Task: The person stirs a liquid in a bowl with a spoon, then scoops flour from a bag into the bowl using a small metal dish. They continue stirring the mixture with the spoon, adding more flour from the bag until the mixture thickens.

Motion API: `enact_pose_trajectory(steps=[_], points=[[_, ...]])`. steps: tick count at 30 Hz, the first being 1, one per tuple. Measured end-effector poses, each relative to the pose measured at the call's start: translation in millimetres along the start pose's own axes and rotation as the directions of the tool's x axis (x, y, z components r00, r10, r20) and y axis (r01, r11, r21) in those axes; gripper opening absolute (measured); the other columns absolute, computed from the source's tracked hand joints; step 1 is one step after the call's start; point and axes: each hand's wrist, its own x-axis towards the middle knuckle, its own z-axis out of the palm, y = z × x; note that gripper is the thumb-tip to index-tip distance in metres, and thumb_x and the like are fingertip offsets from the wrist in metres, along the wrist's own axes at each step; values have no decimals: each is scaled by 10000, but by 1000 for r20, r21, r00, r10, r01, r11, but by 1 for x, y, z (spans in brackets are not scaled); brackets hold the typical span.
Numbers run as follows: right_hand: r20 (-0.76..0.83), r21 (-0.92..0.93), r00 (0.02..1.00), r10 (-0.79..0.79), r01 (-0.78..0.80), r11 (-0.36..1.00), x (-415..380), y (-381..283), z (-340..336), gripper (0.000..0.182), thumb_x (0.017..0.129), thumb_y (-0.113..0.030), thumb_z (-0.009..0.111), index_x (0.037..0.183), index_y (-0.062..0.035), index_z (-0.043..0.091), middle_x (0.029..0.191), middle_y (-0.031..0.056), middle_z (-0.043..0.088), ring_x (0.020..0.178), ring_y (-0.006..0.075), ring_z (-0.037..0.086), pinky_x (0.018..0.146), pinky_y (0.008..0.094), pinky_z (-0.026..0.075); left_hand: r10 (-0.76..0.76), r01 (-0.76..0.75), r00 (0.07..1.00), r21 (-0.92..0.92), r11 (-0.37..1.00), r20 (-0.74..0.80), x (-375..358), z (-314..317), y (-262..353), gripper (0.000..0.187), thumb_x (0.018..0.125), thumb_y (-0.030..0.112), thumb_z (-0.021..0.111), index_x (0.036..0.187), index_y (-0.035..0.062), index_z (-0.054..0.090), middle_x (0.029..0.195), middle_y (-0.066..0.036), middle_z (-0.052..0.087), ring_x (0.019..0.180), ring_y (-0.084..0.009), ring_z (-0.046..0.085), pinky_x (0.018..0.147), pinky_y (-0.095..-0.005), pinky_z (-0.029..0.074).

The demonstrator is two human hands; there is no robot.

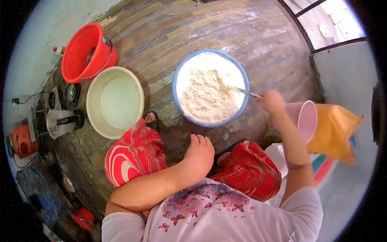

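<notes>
A blue-rimmed basin (pixel 176 90) on the floor holds white flour (pixel 205 90), with a lumpy, rougher patch across its middle. From the right, a long metal spoon handle (pixel 246 92) reaches over the rim; its far end is sunk in the flour. My right hand (pixel 273 104) is closed around the outer end of that handle. Between the knees hangs my left hand (pixel 200 151), its fingers curled together with nothing visible in them. It is just below the basin and apart from it.
A cream tub (pixel 92 105) with cloudy liquid stands to the left, beside a red bucket (pixel 66 56). On the right are a pink bucket (pixel 300 117) and a yellow bag (pixel 332 129). A clear jug (pixel 58 123) stands far left.
</notes>
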Motion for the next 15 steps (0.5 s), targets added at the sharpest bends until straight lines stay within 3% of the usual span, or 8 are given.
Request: enact_pose_trajectory(steps=[5, 8, 13, 15], points=[[-40, 152, 999, -35, 41, 987, 14, -53, 37, 282, 744, -342, 576, 860, -90, 630, 837, 141, 615, 791, 306, 587, 718, 406, 466, 6, -4, 998, 34, 999, -64, 2, 4, 3, 354, 764, 166, 458, 1042, -42, 530, 978, -182, 522, 928, -320, 492, 823, -453, 360], [-25, 233, 998, -58, 62, 971, -2, -60, 16, 272, 748, -339, 574, 895, -118, 633, 826, 136, 615, 794, 303, 587, 718, 403, 467, -9, 9, 1000, 23, 1000, 8, 5, -1, -2, 342, 767, 161, 454, 1036, -35, 534, 967, -172, 525, 927, -313, 494, 814, -440, 361], [-13, 195, 997, -73, 74, 978, -44, -23, -36, 258, 748, -341, 579, 942, -178, 633, 801, 127, 611, 776, 302, 586, 686, 409, 464, -54, 55, 997, -12, 998, 58, 5, 2, -5, 345, 759, 164, 465, 1037, -27, 535, 968, -164, 520, 933, -303, 483, 809, -438, 357], [-121, 124, 988, -94, 109, 986, -55, -4, -45, 254, 748, -340, 579, 930, -173, 637, 789, 133, 609, 757, 310, 585, 667, 413, 462, -52, 52, 998, 12, 999, 17, 3, 4, -4, 353, 757, 165, 467, 1043, -31, 532, 974, -168, 519, 934, -305, 481, 808, -443, 356]])
